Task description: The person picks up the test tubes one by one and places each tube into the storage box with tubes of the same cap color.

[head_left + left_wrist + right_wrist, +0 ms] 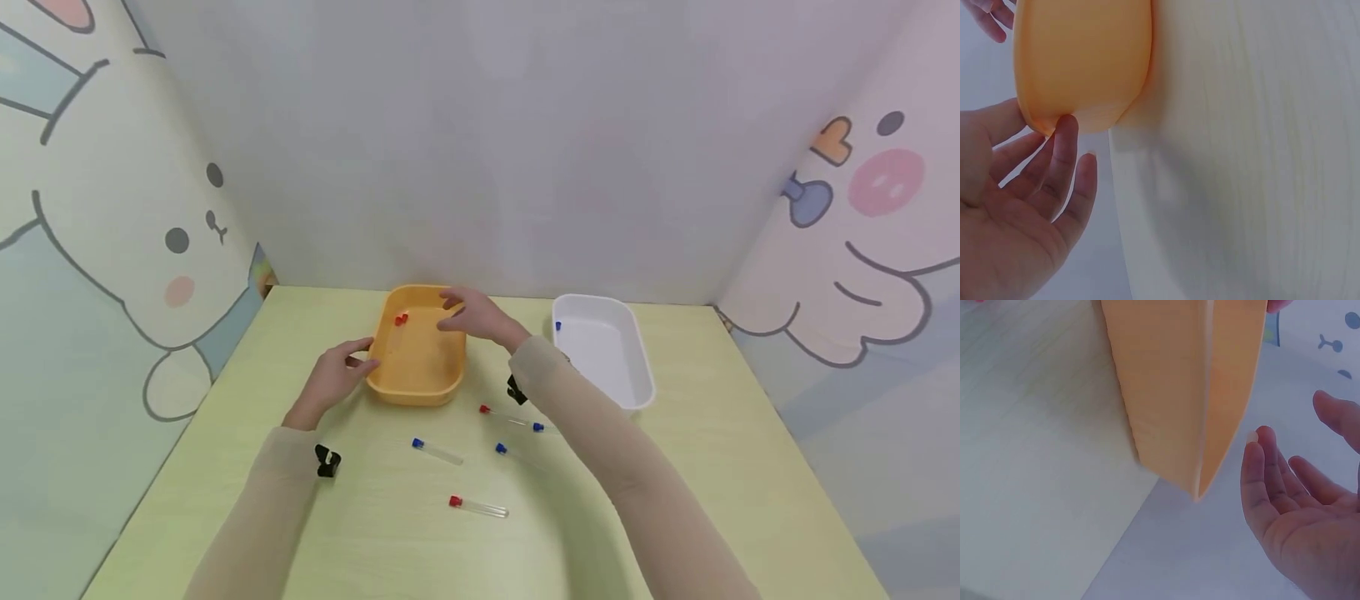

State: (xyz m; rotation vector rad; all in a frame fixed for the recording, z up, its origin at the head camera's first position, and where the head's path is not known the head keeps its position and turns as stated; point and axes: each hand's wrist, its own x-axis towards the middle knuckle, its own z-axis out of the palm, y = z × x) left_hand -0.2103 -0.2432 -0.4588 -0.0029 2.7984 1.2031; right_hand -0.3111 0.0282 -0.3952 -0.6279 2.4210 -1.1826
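My left hand (334, 377) holds the left rim of an orange tray (417, 398), thumb over the inside and fingertips against the outer wall. In the left wrist view those fingers (1065, 147) touch the tray's side. Above the tray's right rim hovers my right hand (480, 317), its fingers loosely bent with nothing between them. The right wrist view also shows this hand (1304, 519) apart from the tray. Two red-capped test tubes (400, 323) lie at the tray's far left; their clear bodies are hard to make out.
A white tray (643, 367) stands to the right with a blue-capped tube (558, 326) inside. On the table in front lie red-capped tubes (480, 507) and blue-capped tubes (438, 452). My right sleeve (600, 425) partly covers another blue-capped tube (540, 427). A wall rises behind the trays.
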